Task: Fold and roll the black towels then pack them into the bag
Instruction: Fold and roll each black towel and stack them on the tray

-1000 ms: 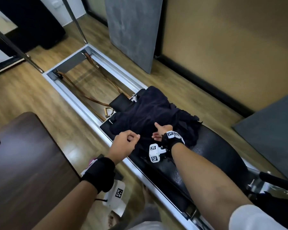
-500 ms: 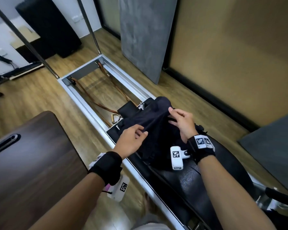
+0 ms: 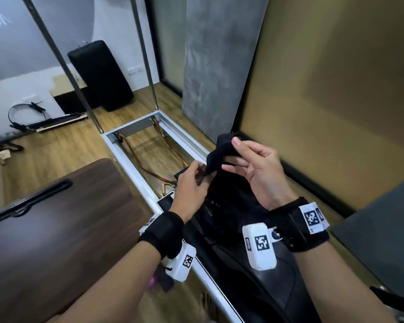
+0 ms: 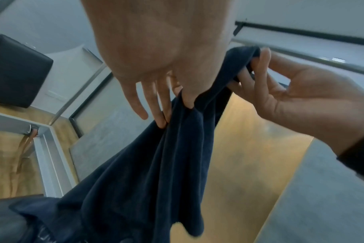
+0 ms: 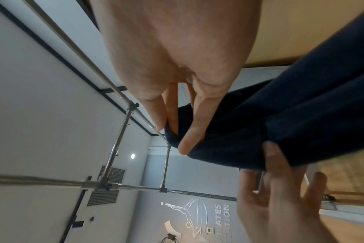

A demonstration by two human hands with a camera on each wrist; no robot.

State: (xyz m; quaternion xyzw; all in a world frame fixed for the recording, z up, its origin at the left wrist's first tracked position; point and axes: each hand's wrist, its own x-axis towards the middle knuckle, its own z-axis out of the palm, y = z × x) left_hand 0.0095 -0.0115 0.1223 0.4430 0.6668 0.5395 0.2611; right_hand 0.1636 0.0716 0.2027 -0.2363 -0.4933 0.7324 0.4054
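Observation:
A black towel hangs lifted in front of me above the padded carriage. My right hand pinches its top edge between thumb and fingers, the highest part of the cloth. My left hand pinches the same edge a little lower and to the left. The rest of the towel drapes down in folds onto the dark heap on the carriage. No bag is in view.
The silver frame of the exercise machine runs away from me, with brown straps inside it. A dark wooden box stands at the left. Upright steel poles rise at the frame's far end. A grey panel leans on the wall.
Both hands have taken hold of the towel's edge and raised it well above the carriage. A second ago it lay bunched there under the hands. My view has tilted upward.

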